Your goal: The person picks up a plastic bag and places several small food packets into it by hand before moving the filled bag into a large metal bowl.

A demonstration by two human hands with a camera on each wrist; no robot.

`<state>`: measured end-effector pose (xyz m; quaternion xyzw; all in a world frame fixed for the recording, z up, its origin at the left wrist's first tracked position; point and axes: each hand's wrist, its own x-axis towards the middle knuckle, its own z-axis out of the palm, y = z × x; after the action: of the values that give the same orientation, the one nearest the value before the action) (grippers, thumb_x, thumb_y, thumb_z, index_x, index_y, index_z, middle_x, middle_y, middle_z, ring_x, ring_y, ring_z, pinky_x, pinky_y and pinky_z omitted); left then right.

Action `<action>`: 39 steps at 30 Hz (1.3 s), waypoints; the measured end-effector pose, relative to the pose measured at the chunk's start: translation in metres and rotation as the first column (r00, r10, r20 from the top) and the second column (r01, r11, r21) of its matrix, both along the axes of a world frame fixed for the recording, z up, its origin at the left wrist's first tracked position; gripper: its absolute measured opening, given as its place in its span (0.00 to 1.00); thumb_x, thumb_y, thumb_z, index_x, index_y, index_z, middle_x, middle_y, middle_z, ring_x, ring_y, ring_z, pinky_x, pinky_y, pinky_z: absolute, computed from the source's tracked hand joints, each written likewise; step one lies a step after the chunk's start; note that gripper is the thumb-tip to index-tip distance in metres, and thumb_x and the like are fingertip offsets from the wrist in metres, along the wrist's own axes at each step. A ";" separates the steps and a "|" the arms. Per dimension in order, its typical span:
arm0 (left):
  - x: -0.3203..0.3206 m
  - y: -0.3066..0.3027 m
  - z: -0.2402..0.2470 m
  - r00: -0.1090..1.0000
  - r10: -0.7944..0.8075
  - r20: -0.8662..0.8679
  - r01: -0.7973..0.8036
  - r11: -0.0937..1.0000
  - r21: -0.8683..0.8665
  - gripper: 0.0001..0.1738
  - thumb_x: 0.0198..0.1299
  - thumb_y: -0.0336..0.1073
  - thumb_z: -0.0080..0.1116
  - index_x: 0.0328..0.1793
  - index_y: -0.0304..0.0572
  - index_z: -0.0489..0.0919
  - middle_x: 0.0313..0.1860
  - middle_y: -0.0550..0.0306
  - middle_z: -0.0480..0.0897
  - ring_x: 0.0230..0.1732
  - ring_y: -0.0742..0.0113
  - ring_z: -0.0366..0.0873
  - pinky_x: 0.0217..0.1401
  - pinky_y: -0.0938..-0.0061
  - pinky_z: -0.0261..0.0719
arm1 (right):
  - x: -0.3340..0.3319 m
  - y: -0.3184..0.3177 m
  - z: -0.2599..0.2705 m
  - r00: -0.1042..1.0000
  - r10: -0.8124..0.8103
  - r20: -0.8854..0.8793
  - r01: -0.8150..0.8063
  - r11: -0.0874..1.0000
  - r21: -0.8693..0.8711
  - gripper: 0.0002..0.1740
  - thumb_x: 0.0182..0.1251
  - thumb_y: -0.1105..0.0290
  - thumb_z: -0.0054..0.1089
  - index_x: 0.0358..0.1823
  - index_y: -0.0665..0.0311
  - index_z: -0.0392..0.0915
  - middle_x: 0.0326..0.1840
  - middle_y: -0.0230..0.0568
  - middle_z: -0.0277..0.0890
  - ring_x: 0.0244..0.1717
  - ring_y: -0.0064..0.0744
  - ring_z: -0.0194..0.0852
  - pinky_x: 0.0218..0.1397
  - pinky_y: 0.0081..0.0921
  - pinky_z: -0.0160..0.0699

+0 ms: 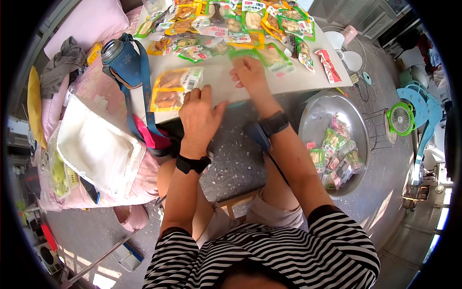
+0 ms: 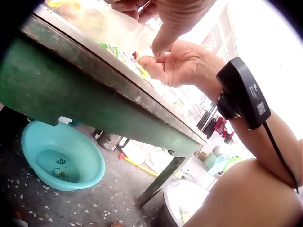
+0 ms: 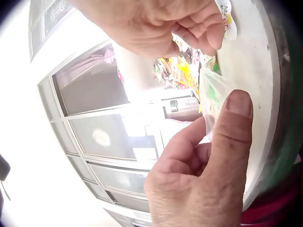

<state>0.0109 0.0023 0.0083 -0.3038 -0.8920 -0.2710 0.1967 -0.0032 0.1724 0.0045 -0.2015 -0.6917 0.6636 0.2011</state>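
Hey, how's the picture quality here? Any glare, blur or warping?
Head view: strong fisheye curving with dark corners, sunlit patches on the floor, packets by the right hand slightly blurred. Left wrist view: upper right washed out to white, teal basin fairly clear. Right wrist view: left side overexposed, glare on the windows.

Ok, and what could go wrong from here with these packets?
The yellow-edged packaging right beside the left hand lies near the front edge of the table, so it might get nudged off. The red packet, near the right corner, could be knocked down too, perhaps into the metal basin.
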 end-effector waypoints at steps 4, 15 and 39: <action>0.003 0.003 -0.003 1.000 0.019 -0.013 -0.020 0.994 -0.106 0.31 0.42 0.40 0.74 0.53 0.37 0.78 0.36 0.45 0.79 0.41 0.45 0.78 0.40 0.57 0.76 | -0.008 -0.008 -0.006 0.986 0.140 0.086 -0.130 0.985 -0.109 0.14 0.61 0.66 0.63 0.26 0.70 0.77 0.20 0.40 0.77 0.15 0.23 0.73 0.15 0.21 0.71; -0.001 0.002 -0.009 0.972 -0.048 -0.232 0.032 0.997 -0.072 0.15 0.48 0.24 0.58 0.45 0.39 0.82 0.30 0.50 0.78 0.34 0.49 0.77 0.34 0.59 0.76 | -0.004 -0.010 0.002 0.961 0.222 0.166 -0.202 0.971 -0.128 0.25 0.57 0.51 0.65 0.22 0.70 0.79 0.18 0.43 0.79 0.15 0.26 0.76 0.15 0.21 0.72; 0.015 -0.007 0.004 0.965 -0.171 -0.198 0.238 0.884 0.401 0.17 0.70 0.34 0.45 0.55 0.27 0.76 0.41 0.44 0.80 0.35 0.57 0.77 0.40 0.69 0.75 | 0.227 0.205 0.084 0.924 -0.097 -0.371 0.210 0.937 0.278 0.14 0.68 0.63 0.55 0.47 0.61 0.84 0.25 0.28 0.79 0.24 0.16 0.69 0.26 0.12 0.63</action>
<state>0.0257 -0.0049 0.0119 -0.3670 -0.7569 -0.4517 0.2973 0.2235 0.3774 0.0883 -0.0994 -0.7228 0.5527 0.4028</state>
